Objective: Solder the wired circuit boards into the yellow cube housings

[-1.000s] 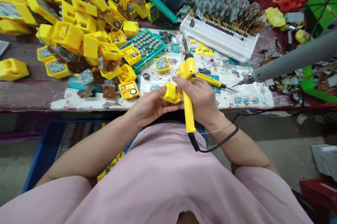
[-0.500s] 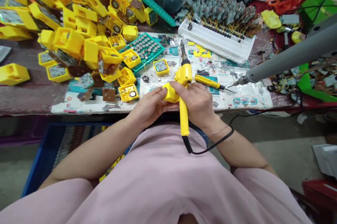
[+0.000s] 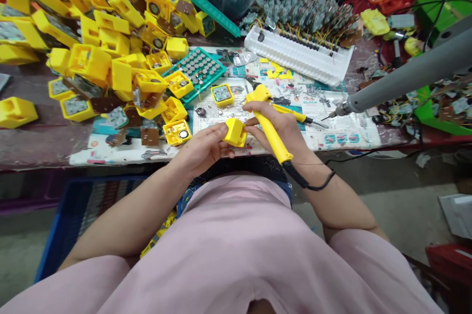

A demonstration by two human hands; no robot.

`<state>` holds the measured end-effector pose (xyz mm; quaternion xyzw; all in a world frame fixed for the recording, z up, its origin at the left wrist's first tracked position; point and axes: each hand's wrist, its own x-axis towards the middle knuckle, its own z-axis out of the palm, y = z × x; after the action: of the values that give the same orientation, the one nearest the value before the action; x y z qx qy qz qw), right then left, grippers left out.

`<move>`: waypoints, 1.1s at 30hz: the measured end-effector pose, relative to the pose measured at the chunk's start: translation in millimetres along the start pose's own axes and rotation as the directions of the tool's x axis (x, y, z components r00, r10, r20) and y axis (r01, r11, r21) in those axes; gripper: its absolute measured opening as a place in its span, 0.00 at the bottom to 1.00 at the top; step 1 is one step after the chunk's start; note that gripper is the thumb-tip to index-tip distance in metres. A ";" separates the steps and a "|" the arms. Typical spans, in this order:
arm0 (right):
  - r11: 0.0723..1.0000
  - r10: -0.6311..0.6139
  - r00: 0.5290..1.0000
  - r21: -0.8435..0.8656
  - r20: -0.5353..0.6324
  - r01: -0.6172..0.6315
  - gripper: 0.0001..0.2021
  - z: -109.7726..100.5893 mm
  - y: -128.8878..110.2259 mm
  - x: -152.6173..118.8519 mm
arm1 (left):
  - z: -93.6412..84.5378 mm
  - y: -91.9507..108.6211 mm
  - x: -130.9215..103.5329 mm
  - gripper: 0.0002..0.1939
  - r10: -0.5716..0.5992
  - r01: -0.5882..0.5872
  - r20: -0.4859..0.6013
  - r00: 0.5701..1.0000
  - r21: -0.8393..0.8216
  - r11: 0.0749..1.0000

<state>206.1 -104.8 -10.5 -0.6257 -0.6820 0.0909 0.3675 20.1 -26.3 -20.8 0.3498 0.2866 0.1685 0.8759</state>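
Note:
My left hand pinches a small yellow plastic housing above the front edge of the bench. A yellow soldering iron lies across my right hand, gripped between thumb and fingers, its tip pointing away from me and its black cord running back over the wrist. The right fingertips are close beside the housing; whether they touch it I cannot tell. Just beyond stands another yellow housing with a circuit board in it. An open housing with a round metal part sits left of my left hand.
Many yellow housings are heaped at the left. A green tray of coin-like discs and a white rack with wired boards stand behind. A grey electric screwdriver reaches in from the right, near a yellow-handled tool.
The soldering iron has swung so that its handle slants to the lower right. My right hand has drawn slightly away from the housing, which my left hand has tilted.

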 end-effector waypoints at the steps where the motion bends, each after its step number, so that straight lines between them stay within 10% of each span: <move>1: 1.000 -0.008 1.000 -0.007 0.009 0.008 0.16 -0.4 -0.4 0.1 | -1.0 -0.4 0.3 0.20 0.002 -0.002 0.001 1.000 0.009 1.000; 8: 0.972 -0.214 0.957 -0.140 -0.195 0.189 0.17 4.9 -7.2 -10.4 | 4.0 -1.1 -8.2 0.25 0.240 -0.207 -0.087 0.967 0.288 0.935; 19: 0.882 -0.470 0.749 -0.205 -0.468 0.425 0.31 11.5 12.8 -37.2 | 21.5 -4.7 -29.2 0.19 0.572 -0.500 0.212 0.792 0.764 0.409; 33: 0.903 -0.419 0.770 -0.132 -0.482 0.409 0.27 14.6 12.8 -37.0 | 16.9 -6.7 -27.3 0.16 0.632 -0.555 0.319 0.706 0.803 0.215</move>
<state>205.2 -131.4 -42.8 -0.4655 -0.6850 -0.1636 0.5360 10.0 -53.2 -5.1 0.8104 0.2074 0.3362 0.4326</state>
